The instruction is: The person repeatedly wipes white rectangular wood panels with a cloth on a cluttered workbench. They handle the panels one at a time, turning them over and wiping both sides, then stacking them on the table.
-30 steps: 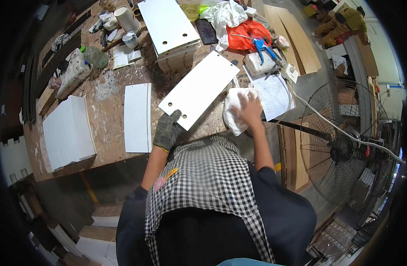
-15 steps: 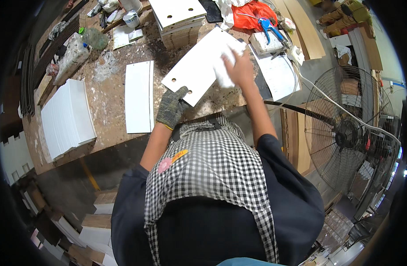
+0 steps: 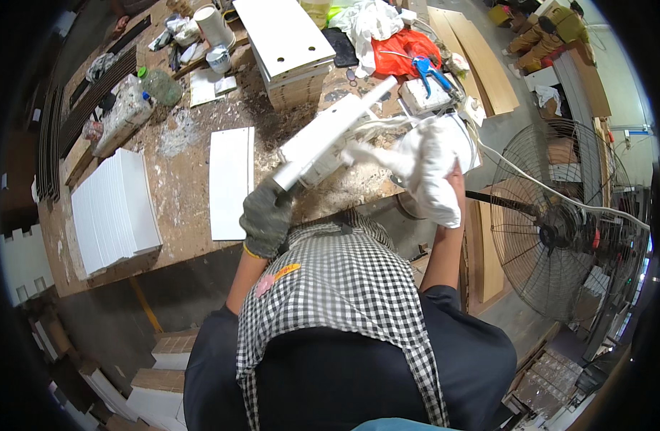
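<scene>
While my gloved left hand (image 3: 267, 219) grips a white board (image 3: 342, 128) tilted over the bench (image 3: 186, 179), a rag (image 3: 435, 169) mostly hides my right hand (image 3: 456, 183), so from here I can't tell its grip.

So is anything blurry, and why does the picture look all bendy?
In the head view, the crumpled white cloth looks smeared at its left end, probably motion blur; also in the head view, the fisheye lens bends straight edges near the dark rim, so the stacked white rectangular panels look curved.
</scene>
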Demonstrator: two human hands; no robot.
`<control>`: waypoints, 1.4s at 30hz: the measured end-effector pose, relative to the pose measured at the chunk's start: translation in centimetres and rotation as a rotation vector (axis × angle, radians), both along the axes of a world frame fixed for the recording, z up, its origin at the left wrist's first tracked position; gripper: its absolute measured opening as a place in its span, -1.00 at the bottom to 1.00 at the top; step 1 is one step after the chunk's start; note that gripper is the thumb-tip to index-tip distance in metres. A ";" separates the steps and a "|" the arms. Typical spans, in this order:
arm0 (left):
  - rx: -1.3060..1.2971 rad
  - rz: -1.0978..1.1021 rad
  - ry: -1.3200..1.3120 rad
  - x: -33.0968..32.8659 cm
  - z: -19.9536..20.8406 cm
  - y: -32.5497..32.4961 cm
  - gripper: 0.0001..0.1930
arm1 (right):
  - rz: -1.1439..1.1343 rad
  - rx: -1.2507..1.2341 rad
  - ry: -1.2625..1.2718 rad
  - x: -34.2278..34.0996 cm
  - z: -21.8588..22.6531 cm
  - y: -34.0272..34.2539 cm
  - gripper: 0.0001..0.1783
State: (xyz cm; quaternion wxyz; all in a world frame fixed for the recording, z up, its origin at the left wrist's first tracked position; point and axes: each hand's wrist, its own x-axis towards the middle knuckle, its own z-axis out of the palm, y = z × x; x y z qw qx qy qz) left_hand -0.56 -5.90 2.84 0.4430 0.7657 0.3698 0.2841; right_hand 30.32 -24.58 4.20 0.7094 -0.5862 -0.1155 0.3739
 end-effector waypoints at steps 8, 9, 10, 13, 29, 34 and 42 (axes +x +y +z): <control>1.069 -0.297 0.276 0.9 -7.5 1.5 -0.37 | -0.022 0.174 -0.287 -3.6 3.8 7.3 -0.53; 0.779 -0.155 0.248 0.9 -7.6 0.8 -0.37 | 0.089 0.121 -0.261 -3.3 3.5 8.1 -0.50; 0.483 -0.029 0.229 0.9 -5.9 -0.5 -0.37 | 0.195 0.064 -0.237 -3.0 3.2 8.6 -0.47; -0.048 0.201 0.064 -0.3 -9.7 -1.2 -0.37 | 0.617 -0.117 -0.842 -6.1 2.6 11.4 -0.48; -1.183 0.415 -0.403 0.2 -9.7 0.7 -0.60 | 0.216 -0.481 -1.043 9.5 -3.7 21.2 -0.37; -1.301 0.399 -0.677 -0.6 -10.2 0.3 -0.59 | 0.360 -0.526 -1.678 -4.6 -10.4 17.1 -0.19; -1.589 0.568 -0.745 0.6 -12.3 1.2 -0.66 | 1.071 0.209 -0.514 -10.7 -3.9 7.5 -0.51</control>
